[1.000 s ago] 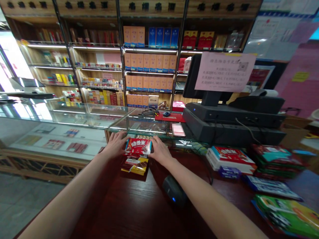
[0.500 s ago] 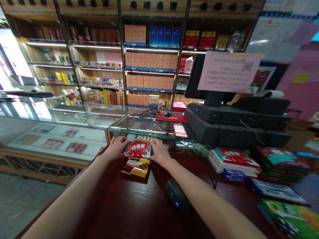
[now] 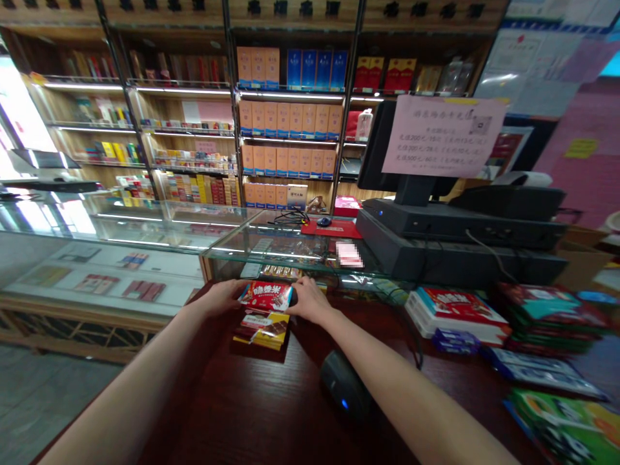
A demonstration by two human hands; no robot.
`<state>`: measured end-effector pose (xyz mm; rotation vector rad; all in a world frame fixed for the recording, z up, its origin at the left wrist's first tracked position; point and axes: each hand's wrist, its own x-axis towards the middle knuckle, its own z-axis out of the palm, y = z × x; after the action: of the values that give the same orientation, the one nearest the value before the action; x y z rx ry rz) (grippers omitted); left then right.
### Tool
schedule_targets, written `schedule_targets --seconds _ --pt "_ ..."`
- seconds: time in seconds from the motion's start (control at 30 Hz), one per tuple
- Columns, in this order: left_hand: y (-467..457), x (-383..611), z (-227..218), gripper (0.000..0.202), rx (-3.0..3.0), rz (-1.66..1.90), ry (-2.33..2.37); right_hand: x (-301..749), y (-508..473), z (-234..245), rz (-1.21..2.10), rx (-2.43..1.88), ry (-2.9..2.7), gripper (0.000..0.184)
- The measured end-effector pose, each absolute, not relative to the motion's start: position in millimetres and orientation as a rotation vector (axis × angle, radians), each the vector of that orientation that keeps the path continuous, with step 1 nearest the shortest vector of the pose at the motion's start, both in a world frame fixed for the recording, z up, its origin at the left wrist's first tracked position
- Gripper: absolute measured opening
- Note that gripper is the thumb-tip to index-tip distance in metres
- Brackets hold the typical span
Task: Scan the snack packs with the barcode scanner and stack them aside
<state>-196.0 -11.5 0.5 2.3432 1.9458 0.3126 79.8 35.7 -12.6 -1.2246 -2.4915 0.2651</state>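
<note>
A red snack packet (image 3: 266, 296) with white Chinese lettering lies between my hands at the far end of the dark wooden counter. My left hand (image 3: 223, 299) grips its left edge, the fingers partly hidden behind it. At the right edge, my right hand (image 3: 310, 300) has its thumb on the near side and its fingers curled over the far corner. Just in front of the packet is a small stack of yellow-and-brown chocolate bars (image 3: 264, 329). Nearer to me, beside my right forearm, rests a black handheld scanner (image 3: 345, 384) with a blue light.
On the right are white-and-red boxes (image 3: 458, 313), purple packets (image 3: 455, 340), dark red packs (image 3: 547, 316), blue packs (image 3: 542, 371) and green packs (image 3: 566, 426). Behind them stands a cash register (image 3: 460, 226). A glass display case (image 3: 232, 248) borders the counter's far end.
My left hand has come down a little at the packet's left edge, its fingers lower than before. The red packet stays between both hands, and the view has shifted slightly.
</note>
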Motion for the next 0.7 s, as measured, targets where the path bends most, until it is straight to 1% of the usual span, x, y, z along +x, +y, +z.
schedule_targets --seconds 0.13,0.43,0.7 --pt "-14.2 -196.6 -2.1 0.058 2.215 0.475 1.768 80.2 32.5 -12.7 0.261 -1.258 -2.521 0.053" --pt "-19.2 -194.3 -2.1 0.049 2.162 0.556 1.822 77.7 35.5 -20.7 0.349 -1.359 -2.533 0.056" --pt "-14.2 -204.2 -18.6 0.052 2.193 0.576 1.898 79.9 37.8 -21.0 0.387 -1.306 -2.549 0.058"
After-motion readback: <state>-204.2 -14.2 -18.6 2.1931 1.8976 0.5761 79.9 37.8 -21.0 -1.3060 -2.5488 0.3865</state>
